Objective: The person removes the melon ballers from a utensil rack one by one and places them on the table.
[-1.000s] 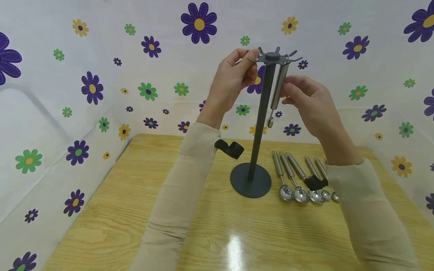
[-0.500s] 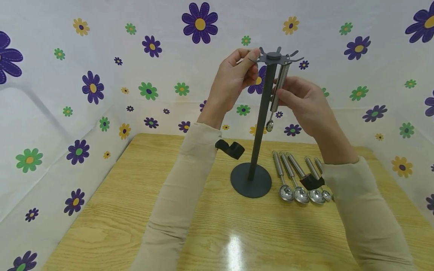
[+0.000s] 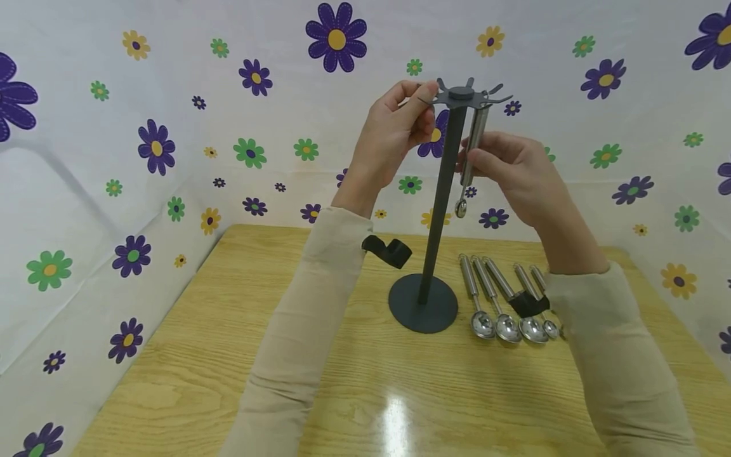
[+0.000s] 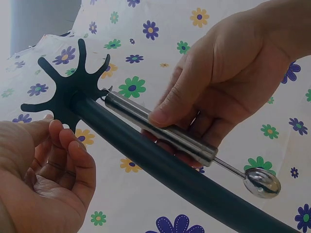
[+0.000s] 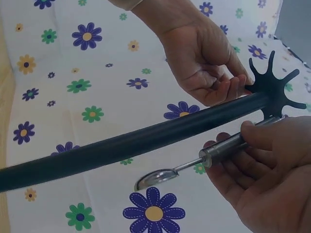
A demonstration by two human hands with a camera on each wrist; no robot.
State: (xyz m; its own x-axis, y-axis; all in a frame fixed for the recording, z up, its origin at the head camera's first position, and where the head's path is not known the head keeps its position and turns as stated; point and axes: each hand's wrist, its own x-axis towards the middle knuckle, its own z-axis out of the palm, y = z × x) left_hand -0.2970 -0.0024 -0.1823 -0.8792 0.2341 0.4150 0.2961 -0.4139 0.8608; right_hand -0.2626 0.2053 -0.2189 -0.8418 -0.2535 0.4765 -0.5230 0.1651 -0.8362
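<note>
A dark grey utensil stand rises from a round base, with curved hooks around its top. My left hand pinches one hook on the stand's left side between thumb and fingers. On the other side, my right hand grips the steel handle of a small melon baller. The melon baller's end loop is at a right-hand hook, and its little bowl points down beside the pole. In the right wrist view, the thumb lies along the handle with the fingers behind it.
Several steel scoops lie side by side on the wooden table, right of the stand's base. The right sleeve and its black wrist mount partly cover them. A flower-patterned cloth surrounds the table.
My right hand has come left and taken a fuller grip on the melon baller's handle. The bowl end has swung slightly right, away from the pole. The left hand keeps its place.
</note>
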